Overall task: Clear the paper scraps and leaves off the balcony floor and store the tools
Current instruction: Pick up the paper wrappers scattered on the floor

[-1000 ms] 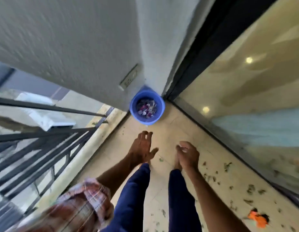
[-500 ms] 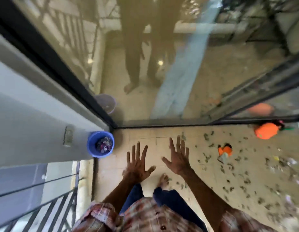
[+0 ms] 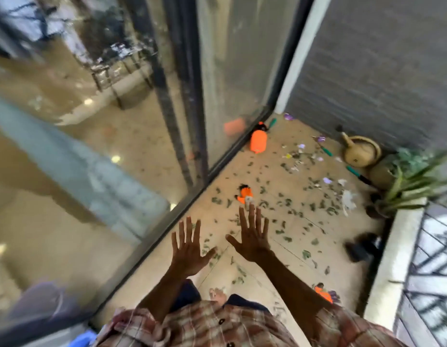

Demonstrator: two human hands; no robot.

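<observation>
My left hand [image 3: 188, 249] and right hand [image 3: 252, 237] hover flat over the balcony floor [image 3: 267, 171], fingers [image 3: 251, 216] spread straight, holding nothing. Leaves [image 3: 287, 202] litter the floor just beyond them. Paper scraps [image 3: 347, 199] and a green-handled tool [image 3: 326, 151] lie farther ahead to the right, by the watering can [image 3: 360, 151].

I see open floor [image 3: 270, 169] straight ahead, only leaves [image 3: 287, 202] scattered on it. The glass door [image 3: 230, 83] walls off my left, the ledge [image 3: 392, 259] my right. An orange bottle [image 3: 258, 142] sits by the door track; a watering can [image 3: 361, 151] and plant [image 3: 407, 184] crowd the far corner.
</observation>
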